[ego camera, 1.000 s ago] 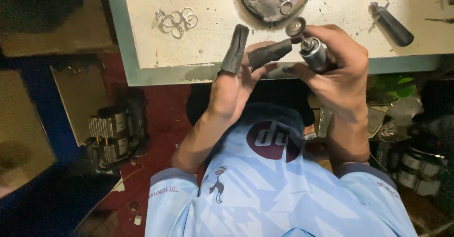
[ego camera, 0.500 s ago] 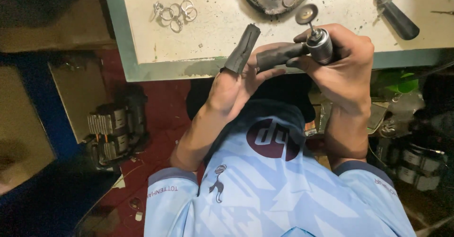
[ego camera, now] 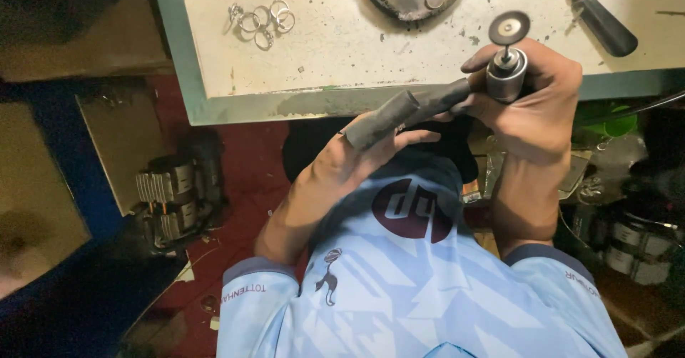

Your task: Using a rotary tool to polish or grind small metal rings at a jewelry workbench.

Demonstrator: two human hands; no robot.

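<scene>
Right hand [ego camera: 539, 112] clamped round silver rotary handpiece [ego camera: 505, 72], round grey cutting disc [ego camera: 509, 27] pointing up over worktop's near edge [ego camera: 285, 104]. Left hand [ego camera: 357, 162] curled round long dark grey tapered rod [ego camera: 407, 112] (ring mandrel, probably). Rod's long axis slants up-right from left hand to tool's collar, tip touching right hand's fingers. Loose silver rings [ego camera: 260, 21] lie well apart, toward worktop's left edge.
</scene>
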